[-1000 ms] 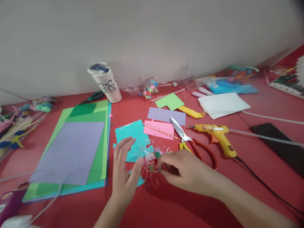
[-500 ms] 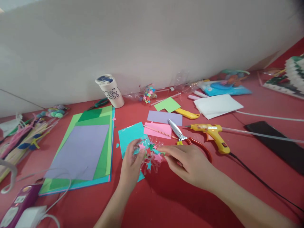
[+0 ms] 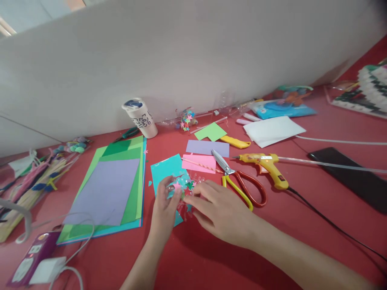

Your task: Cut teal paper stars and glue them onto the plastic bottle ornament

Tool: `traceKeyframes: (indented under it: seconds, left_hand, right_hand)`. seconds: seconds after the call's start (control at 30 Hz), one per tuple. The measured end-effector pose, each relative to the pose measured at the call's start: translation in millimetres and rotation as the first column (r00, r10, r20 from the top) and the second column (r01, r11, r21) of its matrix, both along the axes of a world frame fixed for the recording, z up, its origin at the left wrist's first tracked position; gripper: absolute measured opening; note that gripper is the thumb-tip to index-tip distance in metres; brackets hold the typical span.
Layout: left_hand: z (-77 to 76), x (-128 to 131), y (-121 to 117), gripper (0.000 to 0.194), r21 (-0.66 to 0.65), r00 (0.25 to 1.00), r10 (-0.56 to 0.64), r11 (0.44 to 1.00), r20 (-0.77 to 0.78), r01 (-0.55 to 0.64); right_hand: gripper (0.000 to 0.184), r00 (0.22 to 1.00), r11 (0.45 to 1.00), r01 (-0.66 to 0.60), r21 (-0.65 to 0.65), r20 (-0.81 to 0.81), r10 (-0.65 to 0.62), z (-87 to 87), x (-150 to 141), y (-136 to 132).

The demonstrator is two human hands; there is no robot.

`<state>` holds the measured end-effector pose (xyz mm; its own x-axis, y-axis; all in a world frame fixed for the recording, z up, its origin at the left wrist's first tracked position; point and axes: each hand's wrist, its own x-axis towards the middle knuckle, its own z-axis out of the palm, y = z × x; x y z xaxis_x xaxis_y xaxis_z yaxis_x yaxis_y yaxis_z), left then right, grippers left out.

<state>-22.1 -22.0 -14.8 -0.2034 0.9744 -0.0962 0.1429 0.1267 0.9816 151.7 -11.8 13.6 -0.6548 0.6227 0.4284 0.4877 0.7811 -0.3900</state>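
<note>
My left hand (image 3: 163, 205) is closed around the side of a clear, bubbly plastic ornament (image 3: 181, 179) dotted with small paper stars. A pink star (image 3: 177, 185) and a dark green star (image 3: 190, 185) show on its top. My right hand (image 3: 219, 207) reaches over the ornament's right side with fingers pinched. At its fingertips is a small green paper piece (image 3: 183, 195), touching or very close to the ornament. The right fingers hide much of that side. Beneath the ornament lies a turquoise paper sheet (image 3: 166, 167).
Right of my hands lie scissors (image 3: 231, 171), a yellow glue gun (image 3: 266, 163), a yellow cutter (image 3: 236, 141) and a black phone-like slab (image 3: 347, 173). Stacked coloured sheets (image 3: 105, 191) and a purple power strip (image 3: 34, 255) are leftward. A tumbler (image 3: 142, 119) and another starred ornament (image 3: 187, 120) stand behind.
My right hand has moved left over the ornament, bringing the small green piece from its right edge toward the middle. The scissors' handles are now uncovered. My left hand keeps its hold.
</note>
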Motion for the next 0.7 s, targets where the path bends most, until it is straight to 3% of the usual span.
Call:
traceKeyframes:
  seconds: [0.23, 0.37, 0.5, 0.7]
  left_hand:
    - [-0.7, -4, -6, 0.046, -0.016, 0.999, -0.016, 1.0, 0.035, 0.016]
    - [4.6, -6, -1, 0.056, -0.104, 0.994, -0.012, 0.994, 0.108, 0.024]
    - [13.5, -15, 16, 0.06, -0.257, 0.953, -0.049, 0.958, 0.3, 0.13]
    - [14.8, -30, 27, 0.046, -0.28, 0.891, -0.165, 0.912, 0.423, 0.301]
  right_hand:
    - [0.012, 0.995, 0.994, 0.096, -0.05, -0.034, -0.098, -6.2, -3, 5]
    - [0.012, 0.989, 0.984, 0.126, -0.123, -0.063, -0.134, -6.4, 2, 16]
    - [0.012, 0.985, 0.977, 0.123, -0.173, -0.096, -0.141, -6.3, 4, 25]
    - [0.014, 0.976, 0.969, 0.123, -0.213, -0.149, -0.156, -10.1, 7, 30]
